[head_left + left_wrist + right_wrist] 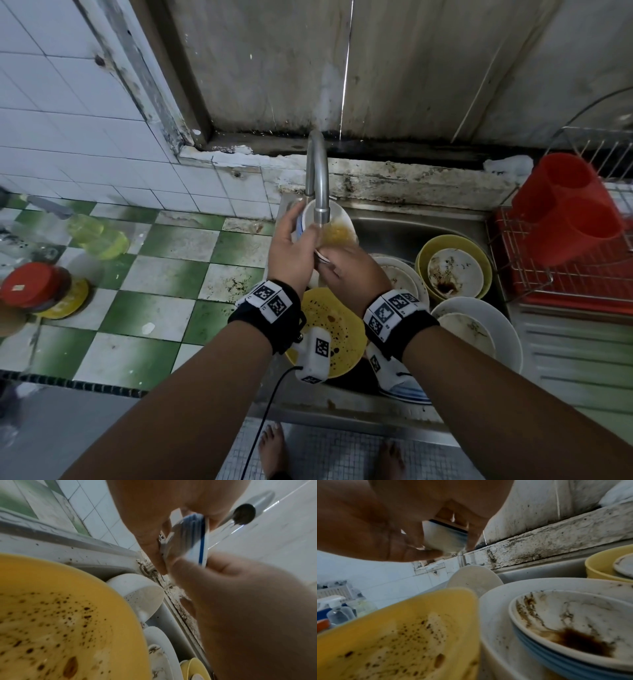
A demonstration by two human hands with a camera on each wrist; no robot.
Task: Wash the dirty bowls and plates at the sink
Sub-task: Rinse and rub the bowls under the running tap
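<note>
**Q:** so where are your fingers at right now?

**A:** My left hand (291, 246) has its fingers (159, 555) curled round the rim of a small white bowl (329, 222) with a blue stripe, held tilted under the faucet (317, 178) in the middle of the frame. My right hand (349, 270) grips the same bowl from the lower right, fingers wrapped on its edge. There's orange-brown gunk inside it, right under the spout.

**Q:** and the rest of the dishes?

**A:** All down in the sink (411, 219). A spotted yellow plate (329, 329) sits just below my wrists. Right of centre there's a yellow bowl (452, 263) with a stained white bowl nested in it, and lower right a big white plate (493, 325) with another dirty dish on top. At the right edge a red cutlery holder (565, 205) sits in a red drying rack (582, 274). The green-and-white tiled tabletop (164, 274) fills the left, with a yellow-liquid bottle (99, 236) and a red-lidded jar (34, 287) on it.
</note>
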